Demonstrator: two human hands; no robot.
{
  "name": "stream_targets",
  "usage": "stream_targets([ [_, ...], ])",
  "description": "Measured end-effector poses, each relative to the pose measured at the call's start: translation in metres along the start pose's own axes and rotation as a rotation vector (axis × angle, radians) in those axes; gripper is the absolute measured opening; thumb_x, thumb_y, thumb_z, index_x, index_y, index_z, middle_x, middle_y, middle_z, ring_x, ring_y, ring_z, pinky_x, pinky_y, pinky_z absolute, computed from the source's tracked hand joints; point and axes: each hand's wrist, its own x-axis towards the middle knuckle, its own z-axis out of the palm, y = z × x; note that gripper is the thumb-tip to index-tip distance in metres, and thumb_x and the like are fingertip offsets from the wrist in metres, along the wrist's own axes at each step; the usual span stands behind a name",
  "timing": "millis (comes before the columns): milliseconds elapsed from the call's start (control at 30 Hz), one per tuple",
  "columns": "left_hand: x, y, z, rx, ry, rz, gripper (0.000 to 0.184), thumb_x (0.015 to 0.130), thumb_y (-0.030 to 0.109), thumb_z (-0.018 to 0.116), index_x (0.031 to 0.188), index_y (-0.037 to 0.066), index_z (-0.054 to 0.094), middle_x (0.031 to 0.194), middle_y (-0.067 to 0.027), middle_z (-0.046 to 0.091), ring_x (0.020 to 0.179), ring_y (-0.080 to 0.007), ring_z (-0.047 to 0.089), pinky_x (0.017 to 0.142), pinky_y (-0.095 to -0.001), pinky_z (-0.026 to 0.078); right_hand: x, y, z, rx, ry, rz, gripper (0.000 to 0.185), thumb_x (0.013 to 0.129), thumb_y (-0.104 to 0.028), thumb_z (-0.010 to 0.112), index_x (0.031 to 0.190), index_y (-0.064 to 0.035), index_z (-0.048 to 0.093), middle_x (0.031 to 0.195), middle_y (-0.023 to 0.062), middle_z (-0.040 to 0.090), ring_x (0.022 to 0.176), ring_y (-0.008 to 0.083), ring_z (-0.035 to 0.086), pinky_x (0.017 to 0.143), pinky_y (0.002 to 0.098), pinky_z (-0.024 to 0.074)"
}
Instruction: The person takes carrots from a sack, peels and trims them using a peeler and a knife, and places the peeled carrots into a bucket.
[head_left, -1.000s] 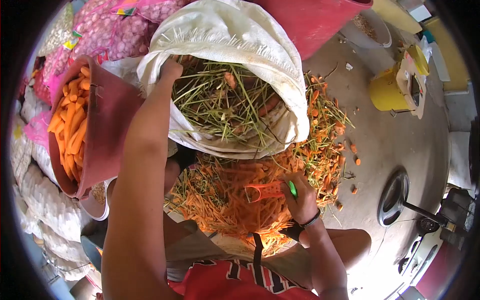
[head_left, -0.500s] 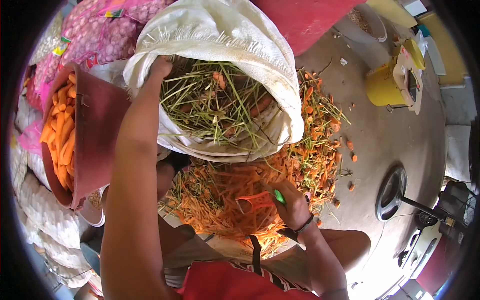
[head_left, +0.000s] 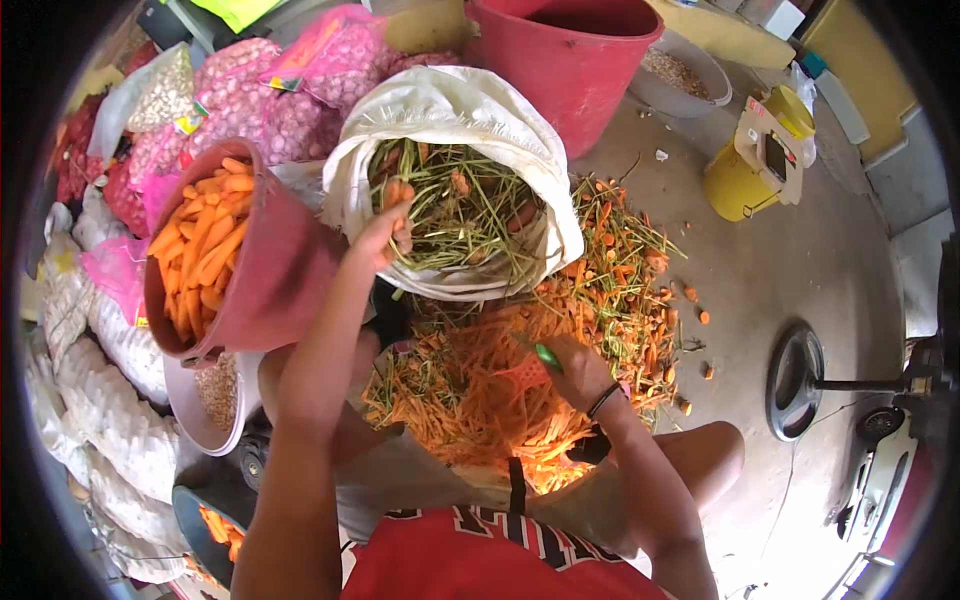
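Observation:
My left hand (head_left: 388, 235) is at the near left rim of a white woven sack (head_left: 450, 105), fingers closed around an orange carrot (head_left: 398, 192). Inside the sack lie tangled green stems (head_left: 460, 215) with some carrots among them. My right hand (head_left: 582, 375) grips a small green-handled tool (head_left: 547, 356) above the heap of orange peelings (head_left: 500, 400); its working end is too blurred to name. Some orange netting (head_left: 525, 378) shows on the heap just left of that hand.
At left, a tilted red tub (head_left: 290, 260) holds peeled carrots (head_left: 205, 250). Mesh bags of garlic (head_left: 235, 110) are piled behind. A red bin (head_left: 570, 75) stands beyond the sack. Carrot ends and stems (head_left: 625, 290) litter the floor, with a yellow bucket (head_left: 735, 185) farther right.
My left hand has come from inside the sack's left edge to its near rim and now holds a carrot. My right hand has risen slightly, still gripping the tool. The view has shifted.

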Motion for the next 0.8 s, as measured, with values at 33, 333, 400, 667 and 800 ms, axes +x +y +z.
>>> stream_targets([
  [33,-0.028,-0.007,0.016,-0.022,0.016,0.042,0.022,0.095,0.033,0.061,0.095,0.013,0.051,0.065,0.0041,0.047,0.05,-0.0062,0.042,0.046,-0.0239,0.037,-0.008,0.003,0.001,-0.021,0.003,0.015,0.018,0.085,-0.008,0.062,0.102,-0.0016,0.061,0.088,0.0184,0.061,0.081,0.0398,0.062,0.067,0.0452,0.0496],
  [333,-0.17,-0.08,0.099,-0.567,-0.332,0.095,0.048,0.094,0.05,0.054,0.11,0.005,0.058,0.096,-0.0111,0.062,0.081,-0.0218,0.064,0.07,-0.0339,0.057,-0.06,-0.019,-0.019,-0.072,0.003,0.032,0.017,0.087,-0.014,0.059,0.101,-0.0038,0.06,0.086,0.0186,0.063,0.077,0.0403,0.062,0.065,0.0466,0.0505],
  [400,-0.129,-0.11,0.076,-0.364,-0.203,0.063,0.044,0.094,0.049,0.057,0.103,0.005,0.061,0.096,-0.0101,0.062,0.079,-0.02,0.064,0.067,-0.0334,0.057,-0.068,-0.017,-0.013,-0.086,0.037,0.029,0.019,0.086,-0.015,0.06,0.103,-0.0059,0.061,0.085,0.0186,0.064,0.076,0.0398,0.063,0.065,0.0467,0.0503],
  [667,-0.186,-0.152,0.141,0.072,-0.179,0.19,0.067,0.089,0.032,0.069,0.141,0.01,0.033,0.117,-0.0067,0.053,0.094,-0.0219,0.061,0.074,-0.0372,0.055,-0.084,-0.033,-0.024,-0.064,0.129,0.156,0.018,0.087,-0.018,0.062,0.099,-0.0052,0.062,0.081,0.0193,0.065,0.075,0.0384,0.063,0.066,0.0461,0.0502],
  [800,-0.199,-0.159,0.154,0.461,-0.27,0.353,0.065,0.082,0.032,0.077,0.131,0.001,0.047,0.114,-0.0109,0.059,0.1,-0.0173,0.06,0.085,-0.0323,0.05,-0.082,-0.036,-0.016,-0.1,0.172,0.122,0.017,0.087,-0.016,0.062,0.095,-0.0007,0.062,0.082,0.0212,0.065,0.074,0.0395,0.063,0.065,0.045,0.0498],
])
